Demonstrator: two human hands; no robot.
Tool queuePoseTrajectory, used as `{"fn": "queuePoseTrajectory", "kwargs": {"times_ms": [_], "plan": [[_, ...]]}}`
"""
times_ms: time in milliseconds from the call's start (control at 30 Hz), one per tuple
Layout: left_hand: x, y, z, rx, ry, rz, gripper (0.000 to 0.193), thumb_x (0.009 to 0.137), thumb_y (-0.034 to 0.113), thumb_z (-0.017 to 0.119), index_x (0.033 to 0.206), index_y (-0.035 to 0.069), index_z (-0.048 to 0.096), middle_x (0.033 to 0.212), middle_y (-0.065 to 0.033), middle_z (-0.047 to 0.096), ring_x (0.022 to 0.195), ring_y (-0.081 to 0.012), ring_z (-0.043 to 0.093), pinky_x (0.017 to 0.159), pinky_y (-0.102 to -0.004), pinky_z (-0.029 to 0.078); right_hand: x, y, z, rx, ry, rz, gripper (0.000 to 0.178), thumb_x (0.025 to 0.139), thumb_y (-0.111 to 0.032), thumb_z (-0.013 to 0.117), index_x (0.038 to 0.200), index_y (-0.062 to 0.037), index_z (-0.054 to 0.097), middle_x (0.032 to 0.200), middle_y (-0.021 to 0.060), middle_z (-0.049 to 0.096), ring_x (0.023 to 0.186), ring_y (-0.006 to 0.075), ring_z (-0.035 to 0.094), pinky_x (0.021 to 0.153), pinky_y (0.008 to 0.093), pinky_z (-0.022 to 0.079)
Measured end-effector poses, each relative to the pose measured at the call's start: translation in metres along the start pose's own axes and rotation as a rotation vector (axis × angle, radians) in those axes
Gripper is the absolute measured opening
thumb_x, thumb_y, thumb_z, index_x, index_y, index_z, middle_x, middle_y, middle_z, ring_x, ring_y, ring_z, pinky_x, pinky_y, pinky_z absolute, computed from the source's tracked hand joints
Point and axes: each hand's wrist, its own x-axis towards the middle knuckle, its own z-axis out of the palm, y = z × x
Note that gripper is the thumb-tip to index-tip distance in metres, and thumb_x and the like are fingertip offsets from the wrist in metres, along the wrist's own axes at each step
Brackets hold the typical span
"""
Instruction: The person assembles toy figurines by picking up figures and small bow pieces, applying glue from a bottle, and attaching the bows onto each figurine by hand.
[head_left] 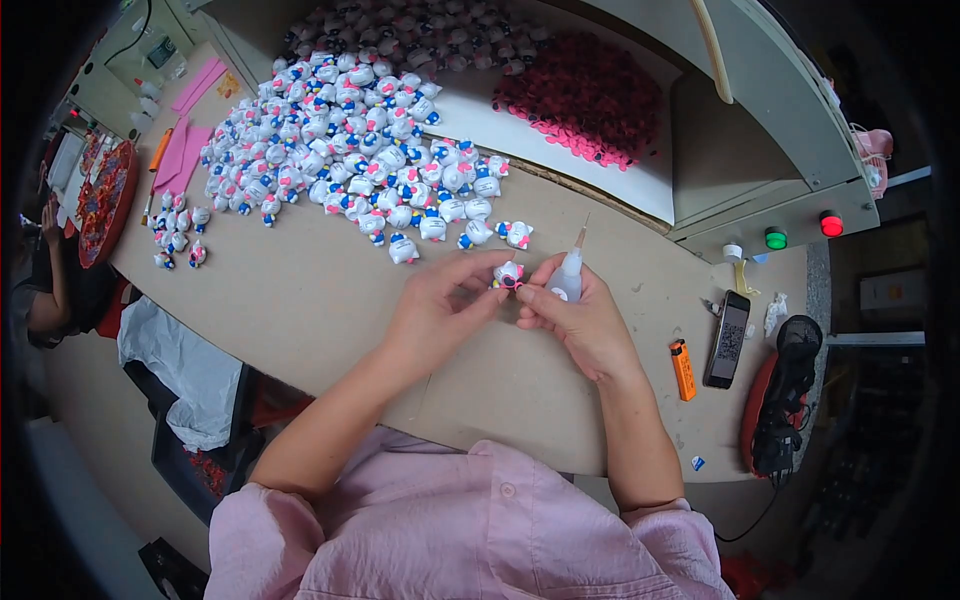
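Observation:
My left hand (452,305) is closed on a small white cat-shaped figurine (508,272), pinched between thumb and fingers over the table. My right hand (580,315) is closed around a translucent squeeze bottle (568,276) whose thin needle tip points up and away. The thumb and fingertip of that hand also meet at the figurine's edge, by a small pink and dark piece (511,283) on its front. Whether they pinch this piece or only touch it, I cannot tell. Just beyond my hands lies a big heap of similar white, blue and pink figurines (350,140).
Pink and dark small pieces (590,95) are piled on a white sheet inside the cabinet. An orange lighter (682,370) and a phone (727,340) lie at right, near a red and black object (785,400). Several figurines (175,230) sit apart at left. Another person's arm (55,290) shows far left.

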Motion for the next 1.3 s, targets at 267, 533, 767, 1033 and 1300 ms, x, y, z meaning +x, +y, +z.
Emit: {"fn": "queuePoseTrajectory", "kwargs": {"times_ms": [267, 533, 767, 1033, 1300], "plan": [[-0.002, -0.002, -0.004, -0.026, -0.047, 0.029, 0.036, 0.089, 0.003, 0.064, 0.124, 0.009, 0.063, 0.100, -0.0049, 0.063, 0.090, -0.0118, 0.062, 0.077, -0.0265, 0.054, -0.002, 0.002, 0.004, -0.046, 0.007, -0.105, 0.023, 0.086, -0.003, 0.070, 0.102, -0.0050, 0.052, 0.089, 0.0054, 0.062, 0.071, 0.0134, 0.064, 0.067, 0.0264, 0.055], [-0.004, 0.013, -0.002, -0.411, -0.150, -0.119, 0.028, 0.098, 0.012, 0.057, 0.124, 0.001, 0.059, 0.114, -0.0082, 0.063, 0.101, -0.0143, 0.063, 0.087, -0.0282, 0.055, -0.006, 0.001, 0.006, -0.052, -0.078, -0.153, 0.025, 0.086, -0.003, 0.070, 0.105, -0.0048, 0.054, 0.094, 0.0044, 0.061, 0.075, 0.0109, 0.062, 0.067, 0.0246, 0.053], [-0.001, 0.009, -0.004, -0.481, -0.225, -0.101, 0.029, 0.099, 0.014, 0.055, 0.126, 0.001, 0.055, 0.113, -0.0102, 0.064, 0.097, -0.0179, 0.065, 0.087, -0.0319, 0.055, -0.005, 0.006, 0.011, 0.064, -0.065, -0.206, 0.027, 0.082, -0.007, 0.075, 0.102, -0.0052, 0.056, 0.084, 0.0033, 0.060, 0.068, 0.0100, 0.058, 0.058, 0.0238, 0.047], [-0.005, 0.003, -0.010, -0.462, -0.174, -0.108, 0.030, 0.100, 0.016, 0.055, 0.126, 0.001, 0.055, 0.111, -0.0085, 0.064, 0.096, -0.0154, 0.065, 0.086, -0.0314, 0.055, -0.004, 0.011, 0.015, 0.131, -0.112, -0.181, 0.026, 0.084, -0.006, 0.073, 0.104, -0.0035, 0.056, 0.083, 0.0028, 0.061, 0.069, 0.0101, 0.058, 0.059, 0.0235, 0.046], [-0.063, 0.025, -0.123, 0.760, 0.412, 0.156, 0.029, 0.088, 0.011, 0.069, 0.116, 0.007, 0.064, 0.097, -0.0120, 0.063, 0.090, -0.0234, 0.061, 0.079, -0.0347, 0.049, -0.015, -0.014, -0.002, -0.102, -0.025, -0.223, 0.030, 0.101, -0.024, 0.052, 0.120, -0.0019, 0.056, 0.093, 0.0079, 0.065, 0.071, 0.0110, 0.059, 0.062, 0.0234, 0.048]]}}
